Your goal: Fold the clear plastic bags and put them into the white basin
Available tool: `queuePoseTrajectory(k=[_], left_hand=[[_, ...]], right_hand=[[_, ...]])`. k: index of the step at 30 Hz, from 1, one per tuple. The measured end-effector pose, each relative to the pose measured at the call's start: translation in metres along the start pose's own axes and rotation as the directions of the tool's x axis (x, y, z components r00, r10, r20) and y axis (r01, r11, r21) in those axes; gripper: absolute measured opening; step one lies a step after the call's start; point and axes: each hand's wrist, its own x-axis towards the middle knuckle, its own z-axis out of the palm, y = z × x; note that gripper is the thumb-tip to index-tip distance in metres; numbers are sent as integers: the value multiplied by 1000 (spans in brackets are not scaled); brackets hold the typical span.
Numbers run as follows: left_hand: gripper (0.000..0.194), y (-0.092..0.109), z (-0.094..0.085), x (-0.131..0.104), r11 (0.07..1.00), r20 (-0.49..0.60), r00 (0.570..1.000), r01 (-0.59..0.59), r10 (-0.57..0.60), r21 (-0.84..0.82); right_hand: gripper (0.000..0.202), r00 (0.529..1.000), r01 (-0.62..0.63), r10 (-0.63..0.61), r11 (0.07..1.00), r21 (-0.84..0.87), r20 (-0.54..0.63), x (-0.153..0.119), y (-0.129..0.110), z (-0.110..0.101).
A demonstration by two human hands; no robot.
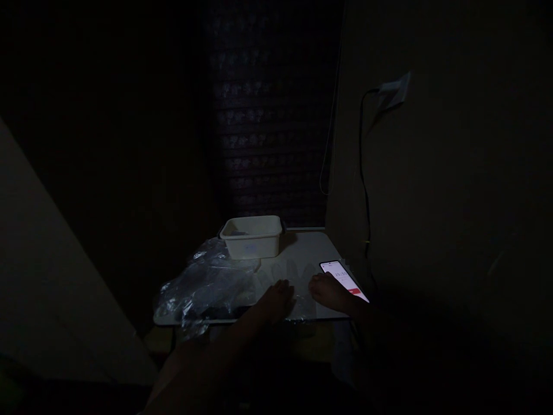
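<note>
Crinkled clear plastic sheet, left of your fingers.
It looks light, limp, slippery; a bunched fold should grip best. Beyond your fingertips sits a smooth white rectangular tub. Your left hand and right hand, by the flat black-edged phone, curl; you can't tell whether they grip.

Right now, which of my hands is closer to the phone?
Your right hand, which is right beside the lit phone. Your left hand is farther off, on the side toward the crinkled clear plastic.
</note>
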Motion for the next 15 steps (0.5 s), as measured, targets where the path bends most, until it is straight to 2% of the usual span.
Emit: queuePoseTrajectory(k=[2, 6, 15], left_hand=[[45, 2, 1, -2, 998, 27, 998, 57, -57, 6], [47, 1, -1, 0, 995, 44, 995, 94, -95, 25], [45, -4, 2, 6, 993, -62, 992, 110, -108, 40]], right_hand=[[17, 999, 38, -38, 999, 31, 1, 3, -7, 0], [16, 996, 76, -77, 997, 32, 32, 9, -17, 3], [23, 996, -49, 49, 999, -2, 75, 9, -4, -6]])
